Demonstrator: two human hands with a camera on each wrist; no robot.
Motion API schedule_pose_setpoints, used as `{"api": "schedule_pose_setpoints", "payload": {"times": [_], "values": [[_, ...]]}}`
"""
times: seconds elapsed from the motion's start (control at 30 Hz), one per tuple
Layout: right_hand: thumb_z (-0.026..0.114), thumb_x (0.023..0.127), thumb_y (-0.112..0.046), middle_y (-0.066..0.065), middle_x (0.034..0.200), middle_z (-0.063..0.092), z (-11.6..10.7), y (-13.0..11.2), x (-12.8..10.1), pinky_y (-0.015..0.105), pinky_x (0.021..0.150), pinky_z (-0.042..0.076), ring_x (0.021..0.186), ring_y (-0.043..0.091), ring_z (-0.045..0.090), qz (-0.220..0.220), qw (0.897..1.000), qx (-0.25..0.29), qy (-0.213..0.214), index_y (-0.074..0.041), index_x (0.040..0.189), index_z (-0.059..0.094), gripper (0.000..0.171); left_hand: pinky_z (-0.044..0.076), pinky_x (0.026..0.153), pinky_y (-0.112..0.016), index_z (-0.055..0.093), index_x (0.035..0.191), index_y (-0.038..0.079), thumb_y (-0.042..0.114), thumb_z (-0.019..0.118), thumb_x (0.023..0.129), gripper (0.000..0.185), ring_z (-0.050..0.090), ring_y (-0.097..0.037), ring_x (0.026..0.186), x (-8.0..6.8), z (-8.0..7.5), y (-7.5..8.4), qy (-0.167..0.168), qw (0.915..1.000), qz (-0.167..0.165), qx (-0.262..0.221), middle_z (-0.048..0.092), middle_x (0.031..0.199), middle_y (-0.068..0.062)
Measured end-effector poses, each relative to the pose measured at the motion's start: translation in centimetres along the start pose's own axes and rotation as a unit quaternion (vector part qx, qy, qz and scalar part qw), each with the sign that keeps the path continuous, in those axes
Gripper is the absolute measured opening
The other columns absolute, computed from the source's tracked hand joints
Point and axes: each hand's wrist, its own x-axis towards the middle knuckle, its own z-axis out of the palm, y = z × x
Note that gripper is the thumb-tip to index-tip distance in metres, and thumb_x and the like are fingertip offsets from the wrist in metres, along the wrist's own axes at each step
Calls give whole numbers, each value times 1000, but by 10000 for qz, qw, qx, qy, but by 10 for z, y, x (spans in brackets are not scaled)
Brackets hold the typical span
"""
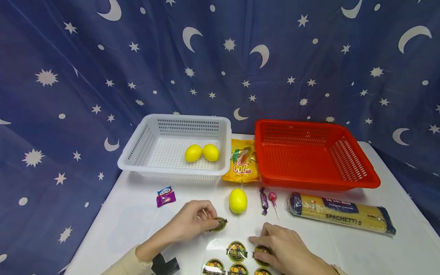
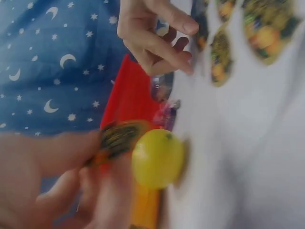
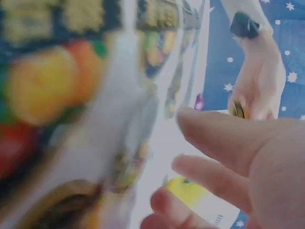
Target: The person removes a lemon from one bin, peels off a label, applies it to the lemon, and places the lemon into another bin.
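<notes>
My left hand pinches a round, dark fruit sticker between thumb and fingertips. In the left wrist view that sticker is held just beside the lemon. The lemon lies on the table beyond both hands. Near the front edge is a sheet of round fruit stickers. Over the sheet's right side is my right hand, its fingers relaxed and partly hiding one sticker. The right wrist view shows its fingers apart, holding nothing; the nearby stickers are blurred there.
A white basket with two lemons stands at the back left, a red basket at the back right. Between them lies a yellow bag. Wrapped candies, a purple candy, a lollipop and spaghetti lie in front.
</notes>
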Motion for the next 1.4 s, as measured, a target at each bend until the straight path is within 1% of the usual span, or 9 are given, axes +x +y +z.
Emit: {"api": "schedule_pose_setpoints", "payload": {"times": [0.1, 0.23, 0.37, 0.47, 0.83, 0.97, 1.07, 1.17, 1.4], "values": [[79, 87, -46, -15, 86, 56, -6, -1, 8, 15, 55, 32, 66, -6, 40, -51, 9953, -189, 947, -28, 122, 76, 39, 60, 62, -36, 69, 98, 3, 13, 77, 91, 14, 65, -14, 68, 24, 0, 9, 419, 9961, -150, -761, 71, 87, -8], [84, 83, -42, -5, 92, 63, -15, 4, 33, 14, 54, 36, 66, -1, 50, 74, 9833, -5, 1819, -17, 132, 69, 57, 60, 60, -38, 70, 104, 2, 13, 78, 91, 18, 69, -24, 66, 56, 9, 13, 757, 9915, -186, -1044, 72, 93, -11], [84, 84, -38, 3, 106, 68, -22, 13, 58, 17, 58, 41, 72, 4, 54, 306, 9835, 456, 1726, -9, 144, 58, 72, 55, 55, -30, 71, 103, 4, 11, 79, 89, 18, 68, -22, 62, 79, 18, 6, 920, 9922, -153, -833, 73, 94, -11], [83, 86, -34, 6, 111, 71, -22, 19, 70, 18, 63, 43, 74, 4, 55, 158, 9870, 631, 1467, -5, 143, 59, 68, 56, 54, -27, 72, 100, 6, 11, 81, 87, 16, 66, -13, 61, 87, 23, -1, 1050, 9934, -24, -457, 75, 92, -9], [86, 82, -30, 6, 108, 76, -19, 27, 82, 19, 66, 49, 74, 3, 64, 84, 9882, 1021, 1140, -9, 140, 63, 66, 52, 58, -17, 81, 101, 14, 17, 85, 84, 18, 64, -2, 66, 87, 32, -8, 1680, 9771, 842, 998, 80, 99, -2], [81, 88, -28, 10, 107, 79, -21, 27, 80, 18, 57, 51, 70, 3, 69, 35, 9829, 1473, 1105, -11, 144, 60, 63, 57, 70, -19, 82, 106, 13, 21, 83, 86, 22, 73, -9, 80, 84, 34, -6, 1818, 9614, 1155, 1711, 80, 108, -2], [75, 94, -27, 13, 114, 78, -19, 27, 81, 17, 56, 49, 72, 3, 70, -201, 9809, 1314, 1419, -10, 139, 65, 49, 61, 84, -30, 81, 108, 14, 25, 79, 89, 23, 77, -17, 97, 82, 35, -4, 1793, 9526, 1230, 2129, 79, 112, -3], [74, 95, -25, 11, 117, 77, -15, 27, 84, 16, 58, 47, 73, 2, 68, -325, 9792, 955, 1762, -9, 130, 71, 39, 60, 92, -36, 80, 111, 15, 26, 76, 92, 23, 75, -21, 108, 80, 35, -4, 1648, 9567, 1137, 2113, 78, 117, -5], [78, 90, -21, 12, 113, 77, -12, 27, 85, 15, 55, 44, 69, -3, 63, -324, 9774, 982, 1843, -6, 124, 74, 37, 61, 81, -27, 78, 114, 10, 20, 78, 91, 26, 77, -20, 102, 69, 32, -7, 1382, 9772, 872, 1357, 76, 122, -6]]}}
